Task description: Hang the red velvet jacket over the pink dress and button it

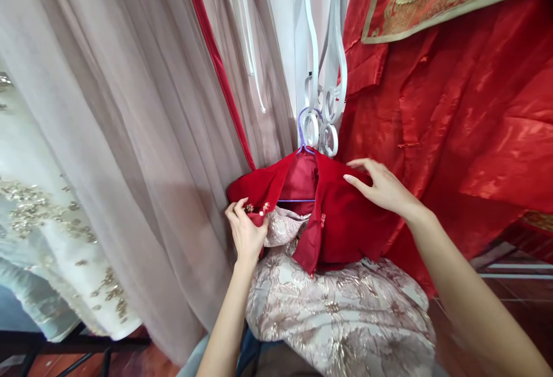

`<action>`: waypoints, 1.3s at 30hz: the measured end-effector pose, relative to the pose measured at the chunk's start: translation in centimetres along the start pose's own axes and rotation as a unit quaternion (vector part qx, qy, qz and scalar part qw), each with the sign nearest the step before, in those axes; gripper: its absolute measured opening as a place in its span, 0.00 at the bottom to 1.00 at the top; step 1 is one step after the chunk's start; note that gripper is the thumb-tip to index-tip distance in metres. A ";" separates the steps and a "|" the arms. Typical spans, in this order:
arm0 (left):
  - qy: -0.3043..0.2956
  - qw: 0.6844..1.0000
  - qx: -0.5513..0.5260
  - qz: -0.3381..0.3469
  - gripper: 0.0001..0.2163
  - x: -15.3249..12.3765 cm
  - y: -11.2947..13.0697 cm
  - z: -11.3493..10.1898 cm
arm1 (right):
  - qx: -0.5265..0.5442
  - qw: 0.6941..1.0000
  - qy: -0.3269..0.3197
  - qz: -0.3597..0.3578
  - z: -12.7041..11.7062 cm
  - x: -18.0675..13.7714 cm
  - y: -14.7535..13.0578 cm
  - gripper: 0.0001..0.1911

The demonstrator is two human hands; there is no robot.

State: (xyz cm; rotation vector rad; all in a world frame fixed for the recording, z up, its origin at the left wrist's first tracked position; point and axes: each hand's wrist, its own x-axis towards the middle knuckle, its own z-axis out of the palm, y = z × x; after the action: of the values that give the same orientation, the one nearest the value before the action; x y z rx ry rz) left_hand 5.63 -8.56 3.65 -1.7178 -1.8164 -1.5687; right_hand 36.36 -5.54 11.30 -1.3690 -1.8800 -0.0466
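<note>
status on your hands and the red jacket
Left hand gripping front edge of red jacket. Right hand at its shoulder. Jacket open-fronted on purple hanger. Patterned garment close beneath.

one head-worn view looks forward and down over both forearms [231, 319] at the nearby red jacket [348, 227], seemingly wide-angled, edges stretched.

Between the left hand [247, 233] and right hand [384, 187], the red jacket's [354, 210] front gapes enough for fingers to enter, though the purple hanger's [303, 145] lower bar crosses the gap and floral fabric [341, 308] fills its bottom. White scrolled metalwork [315, 43] obstructs above; pale drapery [129, 135] hems the left, red garments [466, 106] the right.
</note>
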 end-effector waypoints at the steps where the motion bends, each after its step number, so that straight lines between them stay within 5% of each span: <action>1: -0.022 1.000 0.009 0.002 0.24 0.1 -0.2 0.1 | 0.004 0.999 -0.039 0.007 0.2 0.1 0.5 0.20; 3: -0.047 0.998 0.029 0.006 0.18 0.3 -0.6 0.1 | -0.002 0.997 -0.077 0.030 0.6 0.1 0.9 0.19; 9: -0.009 0.990 0.091 0.111 0.07 0.8 0.4 -1.5 | -0.047 0.997 -0.040 0.053 1.0 -0.1 0.3 0.21; 14: -0.217 0.957 0.003 0.191 0.09 -0.3 3.7 -2.1 | -0.055 0.997 -0.026 0.051 1.1 0.1 0.5 0.19; 20: -0.273 0.959 0.032 0.071 0.03 -1.3 5.2 -0.2 | -0.067 0.997 0.008 0.041 1.3 -0.2 0.4 0.17; 25: -0.235 0.969 -0.076 0.025 0.15 -1.7 4.8 1.7 | 0.019 0.971 0.237 0.001 3.7 -2.7 -3.1 0.09; 31: -0.096 0.981 -0.166 0.032 0.21 -3.7 6.1 4.3 | 0.239 0.968 0.060 0.042 7.6 -6.5 -5.8 0.07; 39: -0.058 0.986 -0.148 0.056 0.17 -3.3 7.0 5.7 | 0.329 0.943 0.009 0.050 8.9 -7.1 -5.8 0.06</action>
State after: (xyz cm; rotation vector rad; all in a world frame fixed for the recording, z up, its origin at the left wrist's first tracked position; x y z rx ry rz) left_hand 15.11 -7.87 2.65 -2.0415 -1.5637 -1.7983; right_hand 27.33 -9.49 3.18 -0.9817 -1.5912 0.5698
